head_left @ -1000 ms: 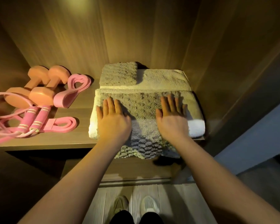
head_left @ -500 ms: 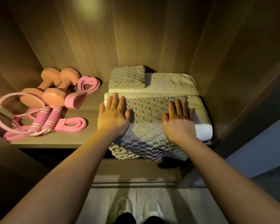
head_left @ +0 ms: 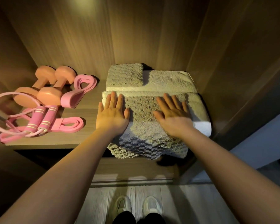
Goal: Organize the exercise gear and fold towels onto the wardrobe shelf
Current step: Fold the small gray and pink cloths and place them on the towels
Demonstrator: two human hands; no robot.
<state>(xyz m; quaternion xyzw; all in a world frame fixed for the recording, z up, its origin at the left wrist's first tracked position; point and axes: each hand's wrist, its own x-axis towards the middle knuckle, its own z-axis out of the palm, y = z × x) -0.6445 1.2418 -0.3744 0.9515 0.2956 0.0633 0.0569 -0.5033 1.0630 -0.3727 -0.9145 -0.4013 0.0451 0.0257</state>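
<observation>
A grey textured towel [head_left: 144, 110] lies over a folded white towel [head_left: 202, 126] on the right half of the wooden shelf [head_left: 81, 109]; its front edge hangs over the shelf lip. My left hand [head_left: 111, 114] rests flat on the towel's left side, fingers apart. My right hand [head_left: 173, 117] lies flat on its right side, slightly blurred. Behind them sit a small folded grey towel [head_left: 124, 74] and another folded towel [head_left: 170, 81]. On the left are two orange dumbbells [head_left: 45, 88], a pink band [head_left: 78, 90], a pink skipping rope [head_left: 37, 118] and a flat pink band [head_left: 68, 125].
The wardrobe's wooden back and side walls close the shelf in on three sides. A lower shelf edge [head_left: 132, 168] shows below. My two shoes [head_left: 137, 206] stand on the pale floor underneath. A pale wall lies beyond the right side panel.
Both hands have slid a little further back over the grey towel, staying flat on it. The view has shifted down slightly; the gear on the left has not moved.
</observation>
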